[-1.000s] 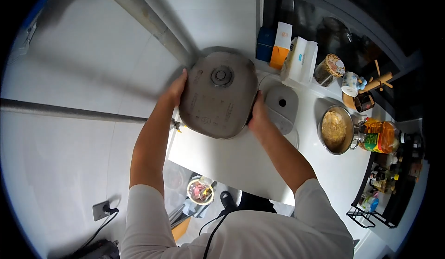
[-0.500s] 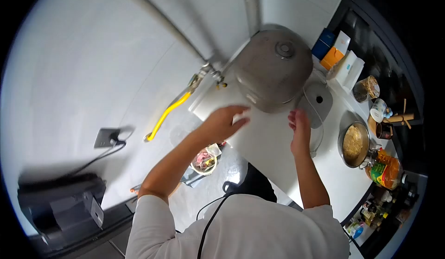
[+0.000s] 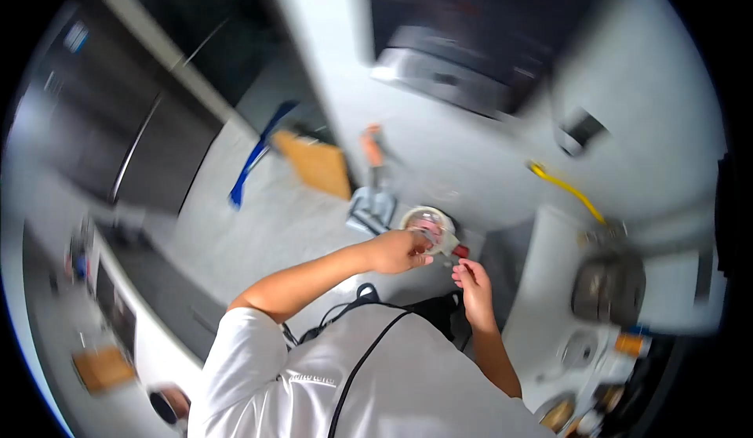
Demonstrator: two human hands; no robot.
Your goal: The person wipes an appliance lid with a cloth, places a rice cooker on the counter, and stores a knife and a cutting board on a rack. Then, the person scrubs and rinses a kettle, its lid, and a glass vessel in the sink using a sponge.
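My left hand [image 3: 398, 251] is raised in front of my body, its fingers apart and slightly curled, nothing seen in it. Close by on the right, my right hand [image 3: 474, 281] is held up with loosely bent, parted fingers and no object in them. Below and just beyond both hands stands a round bin [image 3: 445, 220] with pink and red rubbish inside; my left fingers overlap its near edge in view. The large grey metal pot [image 3: 609, 287] rests on the white counter [image 3: 529, 297] at the right, apart from both hands.
Behind the hands are a grey dustpan [image 3: 371, 208], an orange-handled tool [image 3: 372, 146] and a brown board [image 3: 314, 163]. A yellow hose [image 3: 571, 191] runs along the wall. At lower right is a metal bowl [image 3: 558, 413]. Another counter [image 3: 149, 320] lies at left.
Both hands have let go of the grey pot and moved away from it. The view has swung left, so the pot and counter now appear at the right and the floor, bin and cabinets show.
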